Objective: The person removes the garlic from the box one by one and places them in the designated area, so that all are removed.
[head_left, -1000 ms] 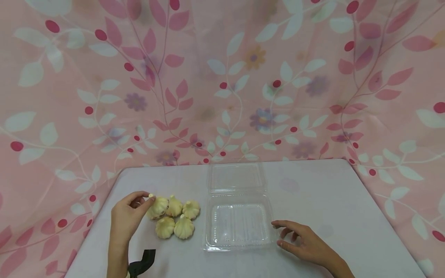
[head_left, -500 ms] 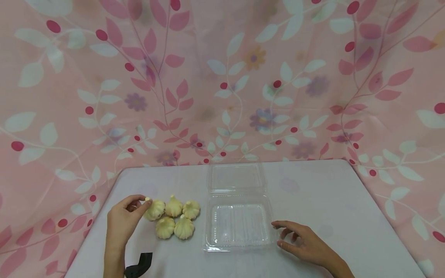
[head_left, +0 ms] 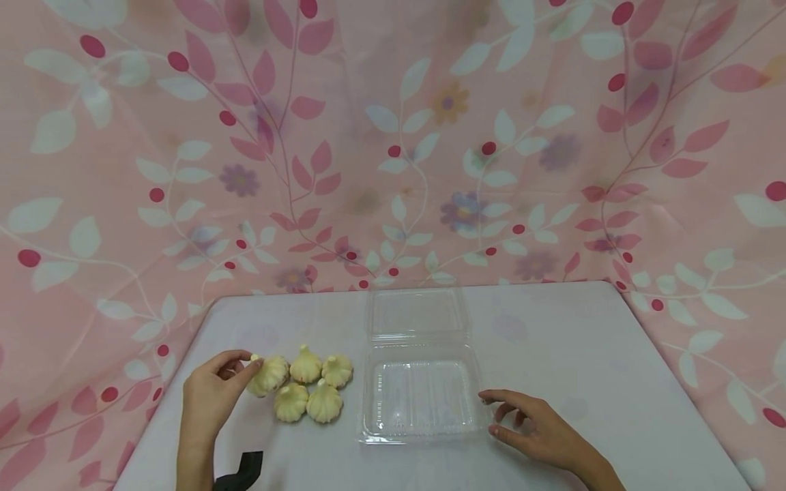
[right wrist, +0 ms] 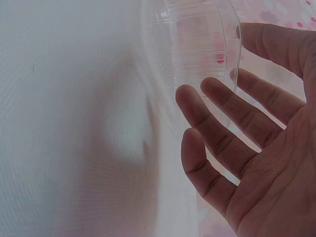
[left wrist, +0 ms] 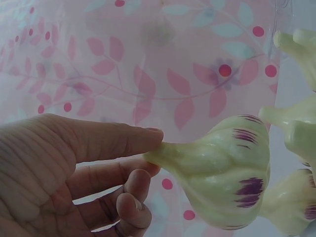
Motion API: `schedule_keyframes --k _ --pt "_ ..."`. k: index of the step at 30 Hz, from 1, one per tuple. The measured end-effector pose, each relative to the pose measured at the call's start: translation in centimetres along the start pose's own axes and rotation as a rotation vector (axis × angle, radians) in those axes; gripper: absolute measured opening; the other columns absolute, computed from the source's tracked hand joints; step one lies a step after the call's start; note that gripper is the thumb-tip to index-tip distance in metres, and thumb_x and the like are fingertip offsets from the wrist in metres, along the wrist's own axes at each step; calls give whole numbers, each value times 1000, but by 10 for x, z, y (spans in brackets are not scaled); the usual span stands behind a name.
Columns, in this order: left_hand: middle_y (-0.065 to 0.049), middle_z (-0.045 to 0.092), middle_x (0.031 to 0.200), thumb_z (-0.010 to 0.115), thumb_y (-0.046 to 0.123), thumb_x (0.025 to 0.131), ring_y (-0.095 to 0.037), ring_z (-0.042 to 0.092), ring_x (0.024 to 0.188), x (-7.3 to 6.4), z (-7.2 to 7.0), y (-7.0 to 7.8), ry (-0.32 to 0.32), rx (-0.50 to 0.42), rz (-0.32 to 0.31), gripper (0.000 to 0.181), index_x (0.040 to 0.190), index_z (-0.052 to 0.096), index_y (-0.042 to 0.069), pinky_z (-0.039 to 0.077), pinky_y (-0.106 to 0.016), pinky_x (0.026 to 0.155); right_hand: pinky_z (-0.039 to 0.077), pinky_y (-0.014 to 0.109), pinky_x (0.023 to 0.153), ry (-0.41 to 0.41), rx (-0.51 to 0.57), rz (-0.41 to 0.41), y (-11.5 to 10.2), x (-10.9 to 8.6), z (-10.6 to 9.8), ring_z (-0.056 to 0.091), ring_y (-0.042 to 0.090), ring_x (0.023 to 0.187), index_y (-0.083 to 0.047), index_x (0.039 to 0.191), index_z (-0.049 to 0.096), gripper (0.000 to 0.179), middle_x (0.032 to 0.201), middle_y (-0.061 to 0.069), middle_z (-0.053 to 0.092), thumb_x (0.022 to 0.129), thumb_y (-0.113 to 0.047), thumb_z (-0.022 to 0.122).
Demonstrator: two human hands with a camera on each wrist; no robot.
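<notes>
My left hand [head_left: 211, 392] pinches the thin stem of a pale garlic bulb [head_left: 269, 376] between thumb and finger. Close up in the left wrist view, this garlic bulb [left wrist: 227, 173] has purple streaks, and its round body points away from the fingers. Right beside it on the table lie several more garlic bulbs [head_left: 324, 402]. My right hand [head_left: 537, 429] is at the right edge of a clear plastic clamshell box [head_left: 424, 436]. Its fingers are loosely bent and spread; one fingertip meets the rim of the box [right wrist: 236, 54] in the right wrist view.
The box's hinged lid [head_left: 417, 314] lies back toward the far edge of the white table [head_left: 552, 327]. Behind the table hangs a pink cloth [head_left: 368, 170] with leaves and flowers. A black strap [head_left: 242, 472] shows by the left wrist.
My left hand has drawn the pinched garlic bulb a little to the left and nearer, away from the other bulbs. The right hand and the box have stayed still.
</notes>
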State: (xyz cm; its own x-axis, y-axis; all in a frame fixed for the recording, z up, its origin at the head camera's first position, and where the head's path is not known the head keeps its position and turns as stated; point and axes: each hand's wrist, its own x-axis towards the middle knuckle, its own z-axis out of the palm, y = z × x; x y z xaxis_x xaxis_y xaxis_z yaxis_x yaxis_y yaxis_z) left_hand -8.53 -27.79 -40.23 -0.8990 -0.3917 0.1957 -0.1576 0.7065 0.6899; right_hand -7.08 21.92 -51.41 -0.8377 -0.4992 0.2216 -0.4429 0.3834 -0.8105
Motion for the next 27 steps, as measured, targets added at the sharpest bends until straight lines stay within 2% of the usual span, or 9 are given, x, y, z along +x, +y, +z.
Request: schedule_keyframes --k 6,12,27 --pt "-2 61 76 82 24 82 -8 54 67 -3 -1 -3 -28 21 -26 26 98 74 4 40 -24 55 50 31 68 -3 -9 -8 0 0 0 64 13 89 -12 133 58 46 121 3 66 92 -26 72" --pt "-4 61 75 82 22 82 -13 54 69 -4 0 -8 -32 42 -30 26 97 74 3 40 -25 54 50 31 69 -9 -13 13 0 0 0 63 11 89 -12 133 59 45 120 3 66 92 -28 71" --pt "-1 60 75 82 27 82 -13 53 71 -8 -3 -20 -66 82 -76 30 99 74 4 38 -27 56 50 31 68 -13 -14 6 2 0 0 63 9 89 -11 133 58 46 119 3 66 93 -29 71"
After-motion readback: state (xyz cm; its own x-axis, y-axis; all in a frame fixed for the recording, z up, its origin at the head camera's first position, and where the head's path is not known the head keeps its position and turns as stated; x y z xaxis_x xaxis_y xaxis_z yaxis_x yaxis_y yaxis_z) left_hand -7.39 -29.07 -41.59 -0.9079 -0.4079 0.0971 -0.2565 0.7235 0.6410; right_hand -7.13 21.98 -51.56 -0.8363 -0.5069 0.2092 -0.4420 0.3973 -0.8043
